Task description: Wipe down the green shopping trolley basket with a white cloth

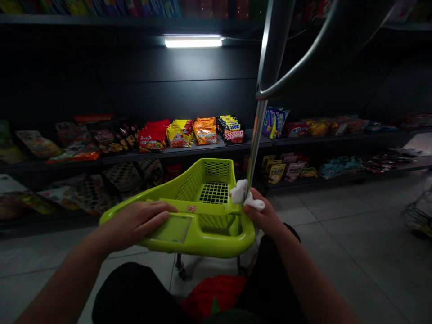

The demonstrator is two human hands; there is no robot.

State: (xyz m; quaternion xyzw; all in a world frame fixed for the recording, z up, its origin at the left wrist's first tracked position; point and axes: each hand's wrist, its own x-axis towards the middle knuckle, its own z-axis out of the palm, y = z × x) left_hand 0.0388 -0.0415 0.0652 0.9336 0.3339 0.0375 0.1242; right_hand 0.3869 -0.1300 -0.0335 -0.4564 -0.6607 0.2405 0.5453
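My left hand (135, 223) lies over the near left rim of a lime-green plastic shopping cart (202, 243), its fingers wrapped on the rim. My right hand (263, 213) grips a crumpled white cloth (245, 195) at the far right corner of the cart. The cloth is pressed around a thin chrome pole (256, 144) that rises from my hand and joins a curved metal bar (300, 54) overhead. The pole's lower end is hidden by the cloth and my hand.
Dark store shelves hold colourful snack packets (180, 134) on several levels ahead and to the right. A strip light (193, 42) glows on the back panel. Below the cart are grey floor tiles (337, 225), and a wire basket (420, 213) stands at the right edge.
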